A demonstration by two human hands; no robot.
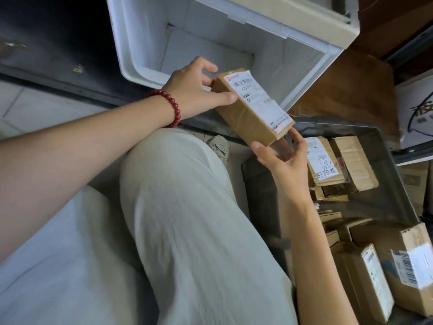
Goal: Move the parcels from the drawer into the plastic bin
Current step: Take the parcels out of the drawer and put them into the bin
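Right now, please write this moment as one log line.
left hand: grips parcel | right hand: holds same parcel | drawer: open | bin: contains other parcels

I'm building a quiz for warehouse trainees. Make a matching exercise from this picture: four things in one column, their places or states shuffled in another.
1 labelled parcel
2 white container
3 grey container
4 red bracelet

A on the left wrist
B holds several parcels
C gripped by left hand and right hand
D no parcel visible inside

Pairs: 1-C, 2-D, 3-B, 4-A
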